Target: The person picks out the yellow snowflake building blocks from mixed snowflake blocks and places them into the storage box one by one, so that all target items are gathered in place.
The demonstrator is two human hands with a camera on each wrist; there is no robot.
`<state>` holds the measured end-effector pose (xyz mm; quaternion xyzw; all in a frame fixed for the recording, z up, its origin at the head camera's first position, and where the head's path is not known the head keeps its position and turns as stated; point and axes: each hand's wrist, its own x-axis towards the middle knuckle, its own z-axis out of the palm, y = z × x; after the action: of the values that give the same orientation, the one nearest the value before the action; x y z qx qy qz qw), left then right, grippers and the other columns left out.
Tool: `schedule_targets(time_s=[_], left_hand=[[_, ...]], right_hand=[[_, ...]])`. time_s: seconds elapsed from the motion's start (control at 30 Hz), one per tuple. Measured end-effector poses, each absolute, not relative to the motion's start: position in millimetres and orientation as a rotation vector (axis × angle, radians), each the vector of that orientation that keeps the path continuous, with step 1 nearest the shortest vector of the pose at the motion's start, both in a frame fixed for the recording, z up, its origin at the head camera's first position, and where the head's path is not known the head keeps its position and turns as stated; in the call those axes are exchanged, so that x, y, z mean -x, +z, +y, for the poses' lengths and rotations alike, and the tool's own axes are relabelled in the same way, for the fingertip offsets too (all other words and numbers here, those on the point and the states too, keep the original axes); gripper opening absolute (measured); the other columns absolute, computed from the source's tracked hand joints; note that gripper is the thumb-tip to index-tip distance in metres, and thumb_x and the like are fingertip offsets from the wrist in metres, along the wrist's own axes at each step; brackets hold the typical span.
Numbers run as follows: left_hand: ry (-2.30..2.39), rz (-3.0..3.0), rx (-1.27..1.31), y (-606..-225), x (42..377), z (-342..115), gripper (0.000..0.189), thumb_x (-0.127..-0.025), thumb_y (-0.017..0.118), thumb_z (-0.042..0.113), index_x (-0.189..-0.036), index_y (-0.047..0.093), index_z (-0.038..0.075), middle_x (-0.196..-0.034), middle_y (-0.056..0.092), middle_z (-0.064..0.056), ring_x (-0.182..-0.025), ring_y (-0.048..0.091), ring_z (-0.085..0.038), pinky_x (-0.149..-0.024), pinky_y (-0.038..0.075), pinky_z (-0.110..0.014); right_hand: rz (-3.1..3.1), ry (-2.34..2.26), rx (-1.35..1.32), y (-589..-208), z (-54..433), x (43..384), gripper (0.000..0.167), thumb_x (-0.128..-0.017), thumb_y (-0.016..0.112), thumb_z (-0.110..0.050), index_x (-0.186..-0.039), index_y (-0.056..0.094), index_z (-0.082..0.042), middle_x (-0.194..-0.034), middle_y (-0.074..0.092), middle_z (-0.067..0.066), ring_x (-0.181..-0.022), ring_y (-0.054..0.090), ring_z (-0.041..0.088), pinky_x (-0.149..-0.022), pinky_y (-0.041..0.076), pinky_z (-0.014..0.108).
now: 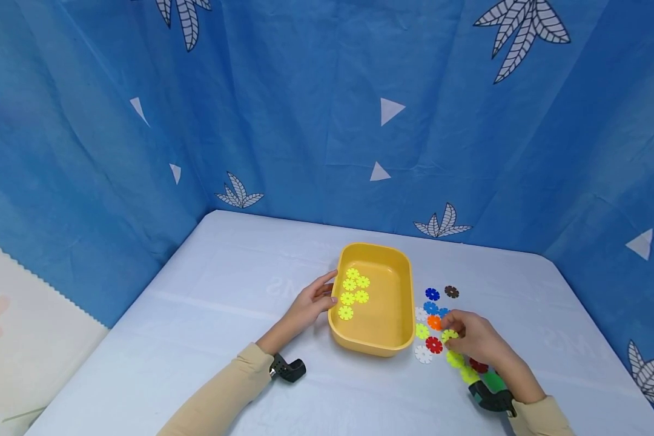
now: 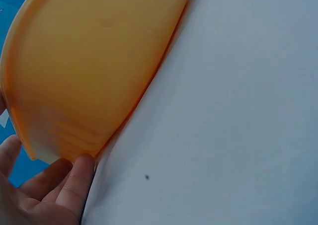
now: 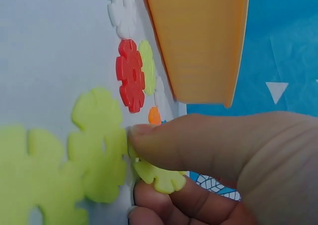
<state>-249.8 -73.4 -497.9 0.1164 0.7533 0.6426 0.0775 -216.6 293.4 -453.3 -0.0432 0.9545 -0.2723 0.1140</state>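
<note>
Right hand (image 1: 478, 338), lower right of frame, is pinching yellow-green notched plastic disc (image 3: 162, 179) between thumb and fingers. Left hand (image 1: 307, 306), lower centre, is holding left rim of yellow rectangular plastic bin (image 1: 387, 300), fingers partly curled. Six like discs (image 1: 347, 298) are lying inside. Apparent step: collecting matching disc. Next move is probably calling for lifting clear of loose multicoloured discs (image 1: 434, 345), carrying leftward over rim.

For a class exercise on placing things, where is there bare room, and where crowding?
Bare: the white tabletop left of the left hand and sleeve; the patch nearside of the yellow bin, between the wrist cameras; the bin's right half, beside lime snowflake discs. Crowded: right of the bin, multicoloured snowflake discs lie around the right hand.
</note>
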Motion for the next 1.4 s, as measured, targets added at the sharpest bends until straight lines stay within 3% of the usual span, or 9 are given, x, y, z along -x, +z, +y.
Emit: schedule_targets(time_s=[0.2,0.63,0.97,1.4], left_hand=[[1.920,2.261,-0.345,-497,250,-73,0.064,-0.096,0.061,0.020,-0.157,0.041,0.024,-0.152,0.052,-0.018,-0.140,0.052,-0.037,-0.105,0.057,-0.044],[1.918,2.264,-0.328,-499,250,-72,0.064,-0.096,0.061,0.019,-0.156,0.042,0.025,-0.153,0.052,-0.018,-0.140,0.053,-0.036,-0.104,0.057,-0.044],[1.920,2.262,-0.341,-498,249,-72,0.065,-0.096,0.061,0.018,-0.157,0.041,0.024,-0.153,0.051,-0.018,-0.140,0.053,-0.037,-0.104,0.057,-0.043],[1.921,2.269,-0.342,-499,250,-72,0.065,-0.096,0.061,0.018,-0.157,0.041,0.025,-0.153,0.051,-0.018,-0.140,0.052,-0.037,-0.105,0.057,-0.043]], right_hand=[[2.792,-0.835,0.148,-454,298,217,0.020,-0.083,0.078,-0.003,-0.100,0.073,-0.009,-0.098,0.069,0.005,-0.081,0.052,0.020,-0.064,0.053,0.024],[2.769,-0.905,0.085,-454,298,216,0.016,-0.087,0.074,-0.002,-0.102,0.072,-0.006,-0.091,0.067,0.005,-0.078,0.053,0.020,-0.062,0.055,0.023],[2.716,-0.975,-0.010,-456,303,221,0.020,-0.089,0.074,-0.006,-0.108,0.069,-0.002,-0.089,0.067,0.007,-0.070,0.057,0.020,-0.062,0.057,0.025],[2.572,-1.214,-0.122,-450,309,223,0.032,-0.092,0.071,-0.007,-0.118,0.064,0.009,-0.092,0.069,0.010,-0.077,0.069,0.016,-0.070,0.065,0.028]])
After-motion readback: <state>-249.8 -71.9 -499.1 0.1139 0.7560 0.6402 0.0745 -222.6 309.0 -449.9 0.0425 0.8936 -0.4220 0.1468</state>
